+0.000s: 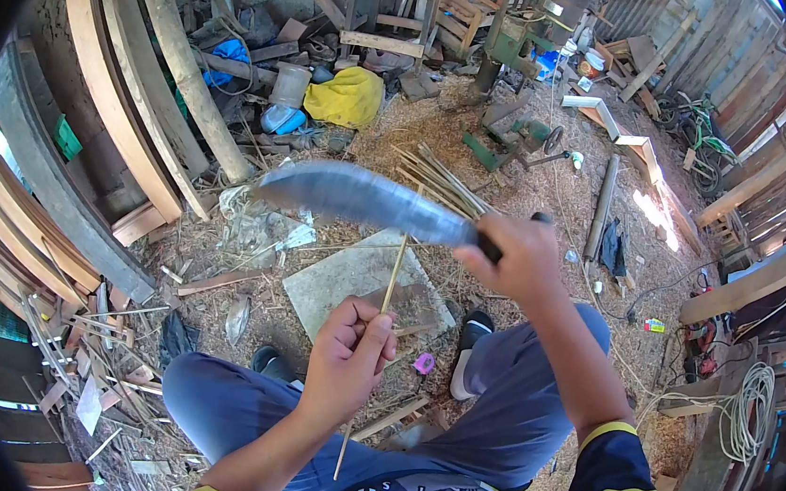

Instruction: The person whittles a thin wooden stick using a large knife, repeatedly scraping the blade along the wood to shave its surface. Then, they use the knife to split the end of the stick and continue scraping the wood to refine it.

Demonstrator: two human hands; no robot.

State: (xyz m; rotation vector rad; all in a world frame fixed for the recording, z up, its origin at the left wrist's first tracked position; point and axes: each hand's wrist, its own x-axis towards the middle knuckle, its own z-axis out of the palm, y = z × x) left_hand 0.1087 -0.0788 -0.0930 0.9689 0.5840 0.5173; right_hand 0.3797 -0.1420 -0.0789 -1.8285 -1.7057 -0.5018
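My left hand (349,355) is closed around a thin bamboo stick (394,279), which stands up above my fist and sticks out below it over my lap. In my right hand (519,262) is the dark handle of a machete (369,198). Its broad, curved blade points left, blurred by motion, and overlaps the upper end of the stick in this view. Below the blade, a pale flat board (333,282) lies on the ground between my feet.
Long thin sticks (442,179) lie in a bundle ahead. Beyond them stands a green machine (516,144), near a yellow sack (344,96). Wooden planks (116,77) lean at the left. Wood scraps and shavings cover the floor, and a pink round object (424,363) lies near my right foot.
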